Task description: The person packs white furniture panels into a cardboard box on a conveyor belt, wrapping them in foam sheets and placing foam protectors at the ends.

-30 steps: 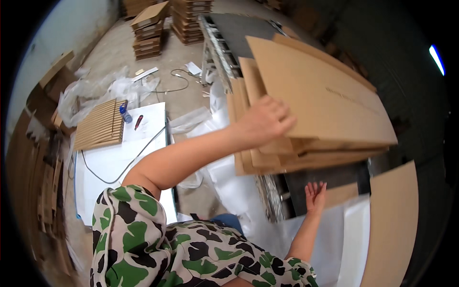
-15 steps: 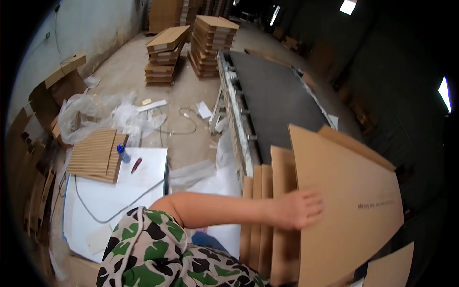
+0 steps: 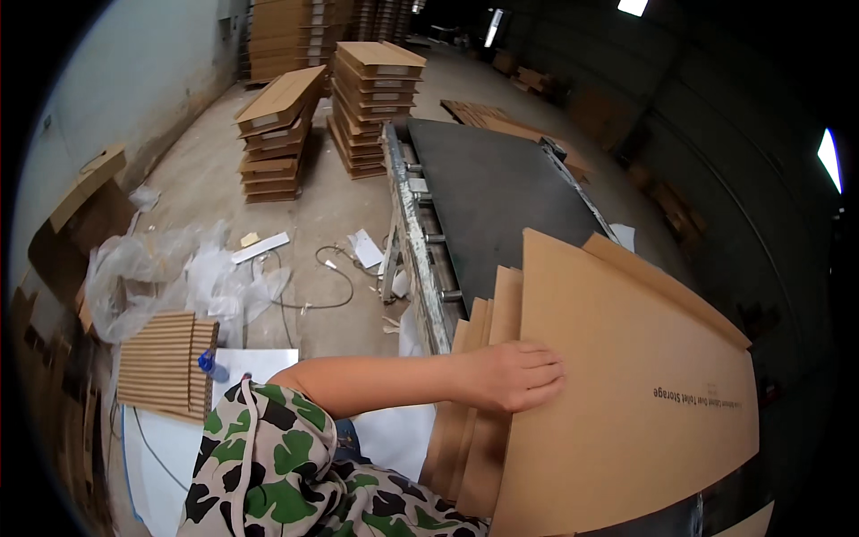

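The left hand (image 3: 510, 376) lies flat on a fanned stack of cardboard sheets (image 3: 626, 403), which spreads out to its right and toward the person. The stack rests on the near end of a long conveyor table (image 3: 488, 192) that runs away beyond the hand. Left of the table, on the floor, a cable (image 3: 331, 282) loops among paper scraps. Further left lies a heap of plastic wrap (image 3: 170, 273), and nearer the person a corrugated bundle (image 3: 161, 362) with a bottle (image 3: 212, 366) just beside it. Far beyond the hand stand stacks of flat boxes (image 3: 367, 107), left of the table's far end.
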Demonstrator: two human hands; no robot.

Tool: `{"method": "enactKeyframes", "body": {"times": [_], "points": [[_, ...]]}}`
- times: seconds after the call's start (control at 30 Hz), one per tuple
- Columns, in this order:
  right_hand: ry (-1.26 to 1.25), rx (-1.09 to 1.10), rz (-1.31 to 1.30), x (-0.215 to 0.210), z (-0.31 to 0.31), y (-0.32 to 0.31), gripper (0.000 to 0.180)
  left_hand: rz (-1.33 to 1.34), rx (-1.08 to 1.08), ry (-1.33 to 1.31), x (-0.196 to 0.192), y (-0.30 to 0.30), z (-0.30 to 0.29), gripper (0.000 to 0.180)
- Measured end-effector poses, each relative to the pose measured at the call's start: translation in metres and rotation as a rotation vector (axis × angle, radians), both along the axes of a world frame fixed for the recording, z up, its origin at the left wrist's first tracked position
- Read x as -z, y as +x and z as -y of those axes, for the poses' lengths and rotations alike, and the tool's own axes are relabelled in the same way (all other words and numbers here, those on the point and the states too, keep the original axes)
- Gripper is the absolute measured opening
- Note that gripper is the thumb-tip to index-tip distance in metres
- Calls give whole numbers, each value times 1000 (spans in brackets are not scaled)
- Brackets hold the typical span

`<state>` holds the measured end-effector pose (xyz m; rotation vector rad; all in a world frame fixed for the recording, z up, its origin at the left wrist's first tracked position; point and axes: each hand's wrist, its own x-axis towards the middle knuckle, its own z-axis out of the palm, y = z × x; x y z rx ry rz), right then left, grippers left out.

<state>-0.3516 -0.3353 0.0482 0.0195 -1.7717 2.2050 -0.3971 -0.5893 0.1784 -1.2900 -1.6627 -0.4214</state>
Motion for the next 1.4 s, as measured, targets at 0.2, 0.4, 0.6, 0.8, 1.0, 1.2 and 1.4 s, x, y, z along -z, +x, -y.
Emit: {"method": "enactKeyframes", "body": {"times": [0.2, 0.4, 0.6, 0.8, 1.0, 1.2, 1.4], "points": [[75, 42, -41, 1, 100, -67, 58, -44, 6, 48, 18, -98, 113, 25], [47, 117, -2, 2, 177, -162, 57, 37, -101, 28, 11, -198, 263, 29], [-588, -69, 316, 36, 237, -337, 45, 139, -380, 93, 14, -290, 422, 32], [-398, -229, 435, 18, 321, -517, 77, 222, -643, 206, 7, -363, 493, 36], [114, -313, 175, -111, 382, -508, 63, 135, -763, 53, -3, -407, 478, 38], [881, 140, -518, -154, 398, -380, 90, 30, -550, 150, -50, -415, 386, 18], [1431, 657, -819, -239, 335, -397, 29, -183, -349, 218, -121, -396, 301, 11]]}}
